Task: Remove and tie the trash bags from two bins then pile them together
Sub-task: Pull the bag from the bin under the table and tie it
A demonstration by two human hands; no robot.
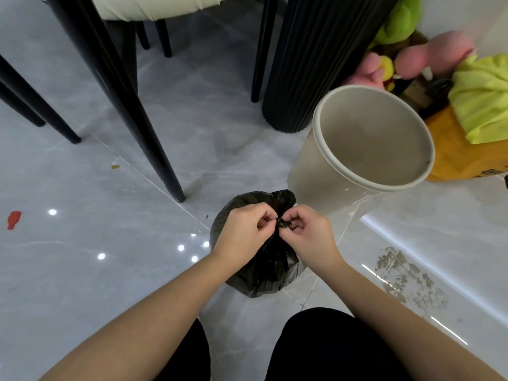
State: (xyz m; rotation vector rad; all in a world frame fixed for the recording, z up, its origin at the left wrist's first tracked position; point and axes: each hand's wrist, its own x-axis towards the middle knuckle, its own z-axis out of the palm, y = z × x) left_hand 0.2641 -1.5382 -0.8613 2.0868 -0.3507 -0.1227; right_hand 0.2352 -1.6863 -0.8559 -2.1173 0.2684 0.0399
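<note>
A full black trash bag (270,273) sits on the glossy floor just in front of my knees. My left hand (243,231) and my right hand (310,232) meet above it, and each pinches one end of the bag's gathered neck, where a small knot (282,223) shows between my fingertips. A beige round bin (365,144) stands to the right behind the bag, with no bag inside. A second bin or bag is not in view.
Black chair legs (154,149) stand to the left and behind. A black ribbed table base (310,61) rises behind the bin. Plush toys (428,56) and a yellow box (450,158) lie at the right. A red scrap (13,220) lies far left.
</note>
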